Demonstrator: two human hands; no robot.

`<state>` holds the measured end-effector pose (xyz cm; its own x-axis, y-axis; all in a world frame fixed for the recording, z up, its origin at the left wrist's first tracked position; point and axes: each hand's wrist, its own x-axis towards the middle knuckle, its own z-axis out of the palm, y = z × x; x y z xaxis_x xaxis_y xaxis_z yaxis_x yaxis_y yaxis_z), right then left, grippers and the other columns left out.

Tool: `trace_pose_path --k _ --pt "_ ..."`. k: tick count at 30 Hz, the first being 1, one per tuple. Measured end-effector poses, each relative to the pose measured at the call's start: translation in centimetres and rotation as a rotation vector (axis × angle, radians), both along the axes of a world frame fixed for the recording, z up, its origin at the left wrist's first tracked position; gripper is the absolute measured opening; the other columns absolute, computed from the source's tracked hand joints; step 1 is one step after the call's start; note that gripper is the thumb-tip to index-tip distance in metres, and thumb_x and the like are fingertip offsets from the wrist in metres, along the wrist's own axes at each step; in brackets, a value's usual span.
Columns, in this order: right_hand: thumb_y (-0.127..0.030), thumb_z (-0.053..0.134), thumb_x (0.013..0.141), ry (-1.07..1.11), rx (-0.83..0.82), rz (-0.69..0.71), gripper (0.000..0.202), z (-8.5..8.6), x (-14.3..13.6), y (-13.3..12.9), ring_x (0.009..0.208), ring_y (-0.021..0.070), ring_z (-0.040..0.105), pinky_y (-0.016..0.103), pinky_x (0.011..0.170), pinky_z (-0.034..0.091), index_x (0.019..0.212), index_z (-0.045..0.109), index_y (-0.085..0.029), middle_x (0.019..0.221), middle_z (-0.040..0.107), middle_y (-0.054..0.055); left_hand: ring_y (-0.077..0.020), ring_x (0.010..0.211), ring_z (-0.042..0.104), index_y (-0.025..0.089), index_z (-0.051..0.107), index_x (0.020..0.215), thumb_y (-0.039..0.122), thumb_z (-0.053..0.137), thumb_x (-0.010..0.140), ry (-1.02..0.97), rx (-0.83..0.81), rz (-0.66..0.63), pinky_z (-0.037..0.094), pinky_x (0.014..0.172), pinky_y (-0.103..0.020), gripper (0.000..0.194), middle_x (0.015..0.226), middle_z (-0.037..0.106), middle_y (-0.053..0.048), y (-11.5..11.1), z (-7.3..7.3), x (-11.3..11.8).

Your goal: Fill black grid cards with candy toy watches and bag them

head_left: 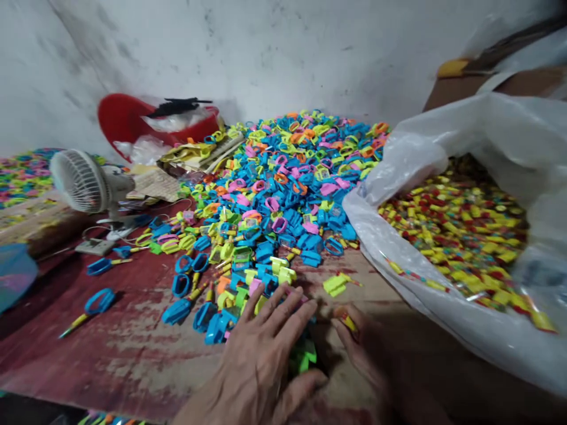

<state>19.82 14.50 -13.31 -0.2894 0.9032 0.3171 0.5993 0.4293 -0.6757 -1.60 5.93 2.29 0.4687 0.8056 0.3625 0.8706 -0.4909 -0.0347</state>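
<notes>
We are pressing our left hand, fingers spread, over green clips, half hidden; our blurred right hand is pinching a yellow stick

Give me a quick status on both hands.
Left hand flat on coloured plastic pieces. Right hand pinching small yellow-red piece. Open bag close right.
</notes>
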Motion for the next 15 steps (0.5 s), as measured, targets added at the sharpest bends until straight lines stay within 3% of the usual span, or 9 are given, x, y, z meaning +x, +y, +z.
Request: trace_pose_path --k 3,6,8,11,15 --pt "-0.033 0.043 0.093 -0.037 0.053 -0.011 0.023 0.3 -0.9 1.5 0.06 0.0183 0.064 0.028 0.057 0.045 0.079 0.058 -0.023 0.068 0.065 0.002 -0.0195 0.11 0.067 0.026 0.055 0.131 0.048 0.045 0.096 -0.287 0.01 0.124 0.058 0.087 -0.031 0.042 0.125 0.068 -0.003 0.9 1.4 -3.0" --pt "-0.033 0.042 0.094 -0.129 0.096 0.012 0.026 1.2 -1.9 3.5 0.062 0.0184 0.063 0.028 0.059 0.043 0.08 0.061 -0.022 0.068 0.066 0.003 -0.0204 0.09 0.072 0.026 0.066 0.111 0.049 0.048 0.094 -0.477 0.027 0.372 0.057 0.076 -0.029 0.035 0.102 0.075 -0.002 3.3 1.3 -7.4" --pt "-0.029 0.042 0.093 -0.198 0.09 0.102 0.024 2.1 -3.0 5.1 0.074 0.0192 0.066 0.028 0.066 0.045 0.089 0.065 -0.021 0.08 0.07 0.004 -0.0198 0.077 0.072 0.023 0.069 0.105 0.05 0.047 0.093 -0.494 0.0 0.468 0.055 0.067 -0.027 0.037 0.092 0.076 -0.002 5.4 0.1 -10.2" --pt "-0.022 0.048 0.087 -0.321 0.132 0.187 0.022 4.2 -5.2 7.3 0.086 0.0197 0.066 0.028 0.073 0.046 0.099 0.067 -0.021 0.094 0.072 0.006 -0.0178 0.064 0.069 0.02 0.07 0.102 0.046 0.042 0.094 -0.402 -0.013 0.486 0.051 0.058 -0.024 0.039 0.084 0.075 -0.003 8.7 -2.4 -13.1" --pt "-0.02 0.048 0.093 -0.581 0.353 0.088 0.023 7.5 -7.7 9.7 0.069 0.0171 0.063 0.027 0.061 0.039 0.077 0.065 -0.019 0.075 0.067 0.005 -0.0241 0.086 0.071 0.015 0.067 0.108 0.039 0.041 0.092 -0.281 0.011 0.488 0.054 0.074 -0.031 0.039 0.099 0.074 -0.011 12.8 -5.0 -14.9"
